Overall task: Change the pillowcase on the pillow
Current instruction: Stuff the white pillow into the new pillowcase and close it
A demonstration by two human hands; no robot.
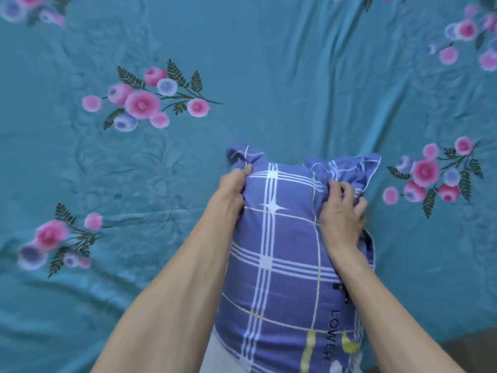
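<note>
A pillow in a blue-violet pillowcase (282,251) with white and yellow check lines and dark lettering stands on end between my arms, over the bed. Its far end has a frilled edge (349,165). My left hand (232,191) grips the cloth at the far left corner, fingers curled into the fabric. My right hand (340,211) grips the bunched cloth at the far right corner, just under the frill. The pillow itself is hidden inside the case.
A teal bedsheet (269,76) with pink and lilac flower prints covers the whole bed, wrinkled in places. A strip of pale cloth (215,356) shows under the pillow's near end. A dark edge (468,348) shows at the lower right corner.
</note>
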